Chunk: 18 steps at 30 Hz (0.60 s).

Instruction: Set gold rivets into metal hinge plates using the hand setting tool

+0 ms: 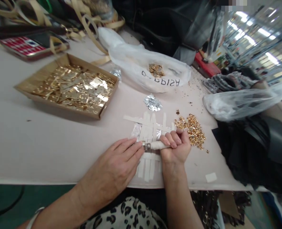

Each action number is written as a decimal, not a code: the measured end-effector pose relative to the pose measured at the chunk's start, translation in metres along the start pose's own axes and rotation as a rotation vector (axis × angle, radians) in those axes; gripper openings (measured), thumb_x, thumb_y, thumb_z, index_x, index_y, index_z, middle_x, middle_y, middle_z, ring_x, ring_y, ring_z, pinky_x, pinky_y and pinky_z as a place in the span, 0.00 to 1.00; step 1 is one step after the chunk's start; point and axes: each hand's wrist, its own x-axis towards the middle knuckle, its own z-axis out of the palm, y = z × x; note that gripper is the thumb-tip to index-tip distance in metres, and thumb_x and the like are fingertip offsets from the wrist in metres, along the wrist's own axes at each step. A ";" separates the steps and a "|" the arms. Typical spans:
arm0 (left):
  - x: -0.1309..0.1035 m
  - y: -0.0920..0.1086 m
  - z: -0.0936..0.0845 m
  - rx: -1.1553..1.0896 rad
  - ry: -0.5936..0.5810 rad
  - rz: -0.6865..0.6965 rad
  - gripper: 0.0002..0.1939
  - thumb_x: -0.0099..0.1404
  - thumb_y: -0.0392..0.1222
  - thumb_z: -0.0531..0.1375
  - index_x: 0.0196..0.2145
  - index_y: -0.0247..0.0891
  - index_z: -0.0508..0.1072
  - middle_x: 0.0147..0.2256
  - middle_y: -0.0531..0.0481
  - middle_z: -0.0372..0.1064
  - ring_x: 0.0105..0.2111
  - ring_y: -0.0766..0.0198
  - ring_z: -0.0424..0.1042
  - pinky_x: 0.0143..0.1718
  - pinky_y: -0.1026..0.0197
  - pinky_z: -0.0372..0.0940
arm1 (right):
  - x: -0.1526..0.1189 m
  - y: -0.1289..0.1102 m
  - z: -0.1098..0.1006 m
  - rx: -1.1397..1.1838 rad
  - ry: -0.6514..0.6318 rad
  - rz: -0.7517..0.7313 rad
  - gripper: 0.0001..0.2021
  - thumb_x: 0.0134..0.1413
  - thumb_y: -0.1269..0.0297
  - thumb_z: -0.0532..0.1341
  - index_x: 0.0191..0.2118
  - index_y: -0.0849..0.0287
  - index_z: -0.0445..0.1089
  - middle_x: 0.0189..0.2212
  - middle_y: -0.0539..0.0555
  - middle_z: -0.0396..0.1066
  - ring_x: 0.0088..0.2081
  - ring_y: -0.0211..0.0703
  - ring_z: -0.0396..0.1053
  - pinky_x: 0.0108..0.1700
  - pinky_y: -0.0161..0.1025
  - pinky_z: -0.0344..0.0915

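Observation:
My right hand is closed around the white-wrapped handle of a small hand tool. The tool lies nearly level, with its metal end pointing left. My left hand meets that end, its fingers long and pressed together and its thumb hidden underneath. A small shiny bit shows at the left fingertips, too small to name. Beneath both hands, strips of pale tape cross on the tabletop. A heap of small gold-coloured metal fittings lies just right of my right hand. Thin silver discs are piled beyond the tape.
A cardboard box of flat gold-coloured plates stands at left. Behind are a lettered white plastic bag and a phone-like red-patterned case. Black material and a clear bag lie at right. The table's front edge is near me.

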 end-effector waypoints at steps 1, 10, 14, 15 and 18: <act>0.000 0.000 0.000 -0.005 -0.005 -0.003 0.17 0.73 0.35 0.51 0.54 0.31 0.73 0.55 0.43 0.71 0.57 0.52 0.66 0.60 0.48 0.61 | 0.000 0.000 0.000 -0.024 -0.015 -0.004 0.17 0.64 0.56 0.59 0.24 0.57 0.68 0.12 0.36 0.44 0.12 0.29 0.39 0.17 0.28 0.52; -0.001 -0.001 0.004 -0.074 -0.012 -0.054 0.18 0.71 0.35 0.52 0.54 0.31 0.73 0.56 0.43 0.71 0.59 0.54 0.66 0.64 0.49 0.57 | 0.000 0.003 0.003 -0.094 -0.100 -0.065 0.15 0.62 0.58 0.60 0.26 0.58 0.69 0.14 0.36 0.37 0.15 0.29 0.31 0.16 0.27 0.49; -0.001 0.001 0.004 -0.098 -0.002 -0.083 0.18 0.71 0.35 0.51 0.53 0.31 0.74 0.57 0.42 0.71 0.59 0.55 0.67 0.65 0.49 0.57 | -0.005 0.004 0.017 -0.234 -0.183 -0.098 0.15 0.64 0.56 0.59 0.27 0.55 0.68 0.15 0.36 0.35 0.14 0.30 0.30 0.15 0.27 0.47; -0.001 0.002 0.004 -0.100 0.002 -0.092 0.17 0.71 0.36 0.51 0.52 0.32 0.75 0.57 0.41 0.71 0.59 0.54 0.67 0.65 0.49 0.58 | -0.007 0.004 0.022 -0.271 -0.209 -0.107 0.15 0.65 0.55 0.58 0.27 0.54 0.67 0.15 0.37 0.35 0.14 0.30 0.31 0.15 0.28 0.47; -0.002 0.003 0.005 -0.106 0.002 -0.109 0.17 0.71 0.36 0.51 0.51 0.33 0.76 0.58 0.40 0.70 0.60 0.53 0.67 0.65 0.47 0.59 | -0.019 0.008 0.036 -0.385 -0.317 -0.135 0.16 0.66 0.55 0.57 0.27 0.53 0.66 0.14 0.37 0.36 0.13 0.30 0.33 0.15 0.28 0.47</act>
